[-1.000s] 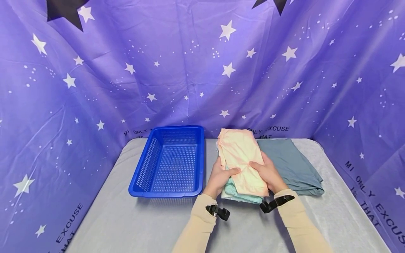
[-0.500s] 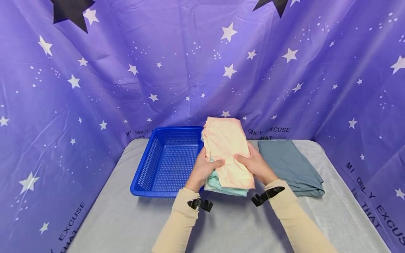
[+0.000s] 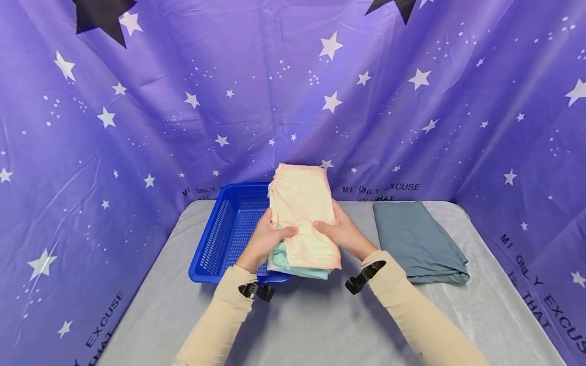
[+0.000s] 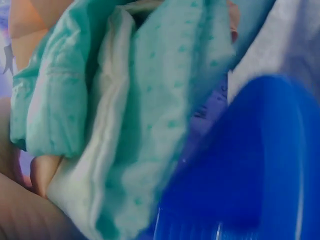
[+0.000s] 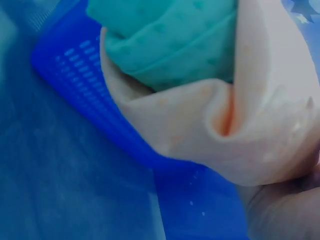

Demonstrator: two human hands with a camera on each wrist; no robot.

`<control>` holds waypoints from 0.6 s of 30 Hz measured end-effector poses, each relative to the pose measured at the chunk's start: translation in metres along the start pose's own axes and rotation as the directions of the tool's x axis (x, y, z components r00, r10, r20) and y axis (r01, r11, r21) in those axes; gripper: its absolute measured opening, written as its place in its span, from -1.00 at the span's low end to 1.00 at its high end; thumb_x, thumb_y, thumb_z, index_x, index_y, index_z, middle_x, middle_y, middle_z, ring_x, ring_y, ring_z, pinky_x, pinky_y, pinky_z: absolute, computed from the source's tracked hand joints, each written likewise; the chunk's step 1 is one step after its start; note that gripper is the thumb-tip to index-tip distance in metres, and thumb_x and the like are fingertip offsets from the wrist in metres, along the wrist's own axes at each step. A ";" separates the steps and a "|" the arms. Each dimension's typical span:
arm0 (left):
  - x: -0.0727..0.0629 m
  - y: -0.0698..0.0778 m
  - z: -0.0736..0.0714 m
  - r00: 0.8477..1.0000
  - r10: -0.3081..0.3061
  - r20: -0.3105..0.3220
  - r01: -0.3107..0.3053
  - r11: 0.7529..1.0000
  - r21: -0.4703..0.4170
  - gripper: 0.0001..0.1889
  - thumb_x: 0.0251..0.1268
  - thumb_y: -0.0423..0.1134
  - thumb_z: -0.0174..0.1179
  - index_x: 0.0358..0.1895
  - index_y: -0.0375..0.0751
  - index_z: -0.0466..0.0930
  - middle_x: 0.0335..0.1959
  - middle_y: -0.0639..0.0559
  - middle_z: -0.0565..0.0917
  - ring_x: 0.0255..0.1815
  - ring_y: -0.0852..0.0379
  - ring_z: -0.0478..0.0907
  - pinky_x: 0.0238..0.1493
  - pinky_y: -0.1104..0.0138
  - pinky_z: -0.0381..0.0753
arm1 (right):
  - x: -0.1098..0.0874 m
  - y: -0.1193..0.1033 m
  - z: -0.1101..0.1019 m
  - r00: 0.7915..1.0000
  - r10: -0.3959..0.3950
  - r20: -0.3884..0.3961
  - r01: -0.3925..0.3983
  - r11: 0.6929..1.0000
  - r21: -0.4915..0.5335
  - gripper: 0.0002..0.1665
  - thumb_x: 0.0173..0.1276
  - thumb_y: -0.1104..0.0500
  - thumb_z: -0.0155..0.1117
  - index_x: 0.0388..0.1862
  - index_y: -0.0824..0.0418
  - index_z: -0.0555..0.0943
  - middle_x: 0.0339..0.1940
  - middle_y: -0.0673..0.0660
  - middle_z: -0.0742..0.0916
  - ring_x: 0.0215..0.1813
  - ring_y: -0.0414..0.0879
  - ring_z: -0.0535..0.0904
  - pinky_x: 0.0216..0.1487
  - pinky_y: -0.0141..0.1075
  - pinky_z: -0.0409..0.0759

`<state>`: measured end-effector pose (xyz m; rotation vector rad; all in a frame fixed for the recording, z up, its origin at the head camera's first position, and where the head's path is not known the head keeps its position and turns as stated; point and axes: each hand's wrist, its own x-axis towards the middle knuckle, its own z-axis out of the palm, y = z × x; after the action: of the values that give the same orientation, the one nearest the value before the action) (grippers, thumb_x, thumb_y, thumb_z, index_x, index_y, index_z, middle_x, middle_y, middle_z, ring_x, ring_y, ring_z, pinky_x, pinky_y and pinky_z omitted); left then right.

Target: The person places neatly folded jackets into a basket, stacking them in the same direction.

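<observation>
Both hands hold a stack of folded clothes up over the right side of a blue plastic basket. On top lies a peach garment; a mint-green patterned garment shows beneath it, with a whitish layer visible in the left wrist view. My left hand grips the stack's left edge, thumb on top and fingers hidden underneath. The right hand grips the opposite edge in the same way, thumb pressing the peach cloth. In the right wrist view the peach cloth sags around the green roll.
A folded grey-blue garment lies on the table's right side. The table has a light grey cloth cover. A purple star-patterned curtain encloses the back and both sides.
Both hands have lifted the stack and carried it left, from beside the grey-blue garment to over the basket's right side. The basket and grey-blue garment stay put.
</observation>
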<state>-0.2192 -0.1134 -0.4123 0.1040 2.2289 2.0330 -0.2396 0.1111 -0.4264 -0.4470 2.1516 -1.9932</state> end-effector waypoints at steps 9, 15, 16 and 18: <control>0.003 -0.006 -0.037 0.997 -0.075 0.011 0.075 0.997 -0.022 -0.16 0.21 -0.39 0.33 0.55 0.02 0.15 0.34 -0.07 0.52 0.10 0.06 0.60 0.07 0.29 0.63 | 0.020 0.000 0.031 0.999 0.046 -0.015 -0.046 0.999 0.002 0.01 0.41 0.21 0.35 0.68 0.08 0.01 0.55 0.21 0.41 0.50 0.08 0.38 0.51 0.00 0.33; 0.009 -0.007 -0.064 0.993 -0.112 0.034 0.113 0.993 -0.028 -0.14 0.22 -0.41 0.29 0.57 0.04 0.11 0.26 -0.12 0.55 -0.09 0.11 0.67 -0.08 0.27 0.70 | 0.033 -0.001 0.051 0.998 0.048 -0.026 -0.048 0.999 0.010 0.03 0.38 0.23 0.35 0.69 0.08 0.01 0.60 0.17 0.34 0.57 0.06 0.28 0.59 0.01 0.23; 0.010 -0.008 -0.068 0.993 -0.115 0.033 0.116 0.993 -0.027 -0.12 0.23 -0.42 0.29 0.59 0.05 0.09 0.26 -0.13 0.54 -0.10 0.11 0.67 -0.09 0.27 0.70 | 0.035 -0.001 0.055 0.999 0.045 -0.024 -0.045 0.999 0.017 0.03 0.38 0.24 0.35 0.69 0.08 0.01 0.60 0.17 0.34 0.57 0.07 0.29 0.60 0.02 0.23; 0.011 -0.009 -0.076 0.992 -0.125 0.030 0.126 0.992 -0.027 -0.11 0.23 -0.42 0.29 0.60 0.06 0.08 0.26 -0.13 0.54 -0.10 0.11 0.67 -0.09 0.26 0.71 | 0.040 0.001 0.062 0.999 0.045 -0.025 -0.044 0.998 0.037 0.04 0.37 0.27 0.34 0.69 0.09 0.00 0.61 0.19 0.33 0.57 0.08 0.29 0.60 0.02 0.23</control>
<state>-0.2402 -0.1878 -0.4148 -0.0100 2.1311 1.9846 -0.2571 0.0389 -0.4295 -0.3663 2.1170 -2.0225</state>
